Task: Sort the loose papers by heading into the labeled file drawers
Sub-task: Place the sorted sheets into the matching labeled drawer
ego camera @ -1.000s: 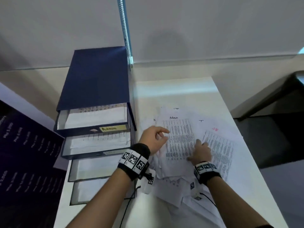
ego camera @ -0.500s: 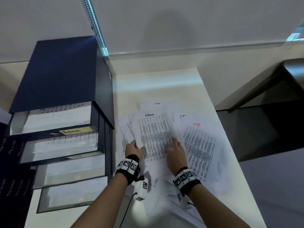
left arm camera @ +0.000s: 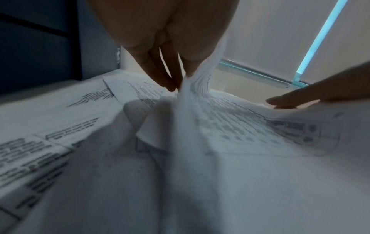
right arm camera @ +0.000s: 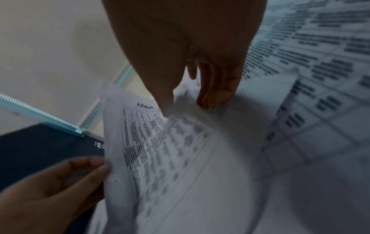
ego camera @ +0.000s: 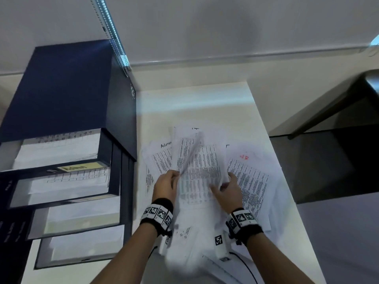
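Loose printed papers (ego camera: 205,228) lie fanned over the white table (ego camera: 194,103). My left hand (ego camera: 167,185) pinches the left edge of one sheet (ego camera: 201,167) between thumb and fingertips (left arm camera: 170,85) and tilts that edge up. In the right wrist view this sheet (right arm camera: 160,150) shows the heading "Admin". My right hand (ego camera: 225,191) lies spread at the sheet's right edge, its fingers (left arm camera: 290,99) straight on the paper. The dark blue drawer cabinet (ego camera: 61,89) stands to the left. Its top drawer (ego camera: 57,150) is pulled out, holds paper and carries a yellow Admin label (ego camera: 82,167).
Three lower drawers (ego camera: 78,216) are pulled out stepwise, each holding paper. Another Admin sheet (ego camera: 162,158) lies flat to the left of the lifted one, and a red-headed sheet (ego camera: 248,181) to its right. A dark seat (ego camera: 328,165) stands beyond the table's right edge.
My left hand has pinched the sheet's left edge and raised it off the pile. My right hand has slid right to the sheet's other edge.
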A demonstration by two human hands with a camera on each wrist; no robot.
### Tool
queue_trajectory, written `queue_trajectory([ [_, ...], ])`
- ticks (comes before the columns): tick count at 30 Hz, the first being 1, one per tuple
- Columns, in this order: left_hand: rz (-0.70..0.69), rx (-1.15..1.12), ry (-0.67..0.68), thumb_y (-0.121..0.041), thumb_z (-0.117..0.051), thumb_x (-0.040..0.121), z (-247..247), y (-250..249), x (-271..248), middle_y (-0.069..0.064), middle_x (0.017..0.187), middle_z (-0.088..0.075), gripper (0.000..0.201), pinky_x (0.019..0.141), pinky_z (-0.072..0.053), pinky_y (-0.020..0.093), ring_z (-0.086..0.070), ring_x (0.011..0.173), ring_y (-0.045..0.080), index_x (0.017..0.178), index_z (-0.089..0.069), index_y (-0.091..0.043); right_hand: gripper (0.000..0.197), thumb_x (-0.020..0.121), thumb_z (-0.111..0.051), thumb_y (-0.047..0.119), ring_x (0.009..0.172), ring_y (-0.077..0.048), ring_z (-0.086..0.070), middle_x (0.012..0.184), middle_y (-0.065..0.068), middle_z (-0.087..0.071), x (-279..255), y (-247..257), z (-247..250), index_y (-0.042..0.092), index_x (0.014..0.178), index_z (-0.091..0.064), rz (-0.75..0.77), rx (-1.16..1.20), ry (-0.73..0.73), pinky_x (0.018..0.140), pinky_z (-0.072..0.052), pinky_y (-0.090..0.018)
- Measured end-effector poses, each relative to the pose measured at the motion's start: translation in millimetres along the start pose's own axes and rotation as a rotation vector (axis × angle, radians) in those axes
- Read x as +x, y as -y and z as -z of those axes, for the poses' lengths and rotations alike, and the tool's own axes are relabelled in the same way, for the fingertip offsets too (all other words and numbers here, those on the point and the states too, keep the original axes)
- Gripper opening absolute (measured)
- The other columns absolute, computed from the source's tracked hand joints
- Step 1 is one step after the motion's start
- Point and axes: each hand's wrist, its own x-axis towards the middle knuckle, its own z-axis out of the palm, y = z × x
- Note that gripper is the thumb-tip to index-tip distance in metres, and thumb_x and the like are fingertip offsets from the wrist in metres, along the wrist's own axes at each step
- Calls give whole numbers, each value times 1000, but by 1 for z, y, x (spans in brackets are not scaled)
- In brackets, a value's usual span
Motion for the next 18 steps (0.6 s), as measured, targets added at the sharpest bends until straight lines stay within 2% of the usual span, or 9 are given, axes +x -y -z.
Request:
queue_trajectory([
  [2,63,-61,12,-19,-57,96,-2,-6,-3,-5,81,-65,13,61,-55,24,-64,70,11,95,-53,-31,55,86,-72,34,83,-17,-69,106,-5,-71,9,-7,3,11,132,-50,36,-93,3,79,-60,-36],
  [5,263,-320,-53,-5,-76,80,-1,-7,-2,-2,72,-61,35,62,-48,16,-59,65,10,98,-57,-27,36,87,-70,26,81,-15,-69,102,-4,-72,18,-17,12,9,119,-63,0,-132,34,79,-60,-39],
  [8,367,-431,-79,-15,-92,62,1,-3,5,-1,68,-61,47,66,-47,14,-57,63,9,97,-62,-24,31,85,-73,19,81,-16,-68,94,0,-70,17,-25,26,11,113,-64,-43,-85,41,80,-60,-43],
  [10,409,-438,-64,-25,-95,57,2,-1,12,-1,68,-60,46,64,-48,18,-57,64,10,91,-64,-22,34,83,-73,19,89,-20,-69,99,-1,-72,18,-36,37,11,115,-66,-61,-75,9,85,-59,-43],
  [12,421,-442,-83,-27,-94,59,2,3,16,-1,67,-59,42,60,-48,19,-55,62,12,88,-66,-16,43,81,-71,26,101,-26,-68,110,-7,-72,23,-46,48,8,120,-66,-89,-100,-83,92,-56,-44],
  [14,403,-417,-105,-24,-92,64,3,10,18,0,65,-58,33,58,-49,20,-53,59,13,84,-68,-12,44,84,-69,24,106,-32,-65,114,-16,-70,24,-46,60,-1,120,-64,-128,-124,-160,95,-52,-42],
  [16,375,-350,-60,-22,-87,71,5,17,20,2,66,-59,23,56,-47,21,-51,59,15,80,-69,-10,34,87,-65,12,102,-37,-64,109,-22,-69,22,-40,68,-6,116,-64,-152,-95,-174,90,-51,-41],
  [18,353,-261,16,-23,-81,79,4,22,25,4,67,-62,18,57,-43,21,-52,60,17,79,-67,-10,19,87,-62,9,91,-37,-65,94,-19,-70,19,-33,69,-2,102,-68,-110,-61,-139,77,-53,-41],
])
